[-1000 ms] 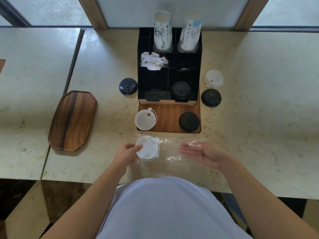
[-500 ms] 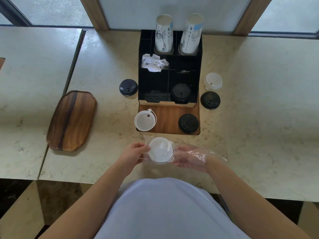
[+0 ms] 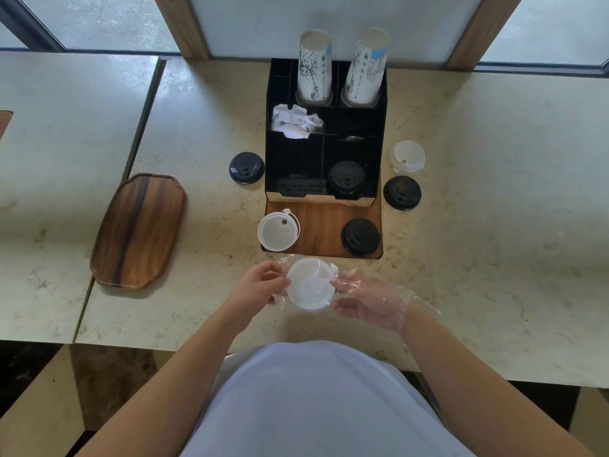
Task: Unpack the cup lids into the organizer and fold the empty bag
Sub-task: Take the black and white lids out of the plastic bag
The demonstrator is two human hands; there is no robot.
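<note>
A person stands at a pale stone worktop (image 3: 478,258) and holds a white lid (image 3: 310,284) up just above it, close to the body. The lid is inside a clear plastic bag (image 3: 372,291). The left hand (image 3: 262,286) pinches the bag and the left edge of the lid with curled fingers. The right hand (image 3: 369,300) is inside the bag, so the thin plastic covers it up to the wrist, and its fingers curl round the right edge of the lid. Behind the hands sits a black organizer (image 3: 296,159) on a wooden board (image 3: 323,225). Two tall stacks of paper cups (image 3: 314,70) stand in its back holes. Crumpled white paper (image 3: 295,122) sits in a middle slot on the left. A black lid (image 3: 346,179) sits in the front right slot. On the board lie an upside-down clear lid (image 3: 277,231) at the left and another black lid (image 3: 360,236) at the right. One more black lid (image 3: 246,167) lies on the worktop left of the organizer. On the right side lie a white lid (image 3: 407,157) and a black lid (image 3: 402,192), close together. A wooden tray (image 3: 138,230) rests far off to the left.
</note>
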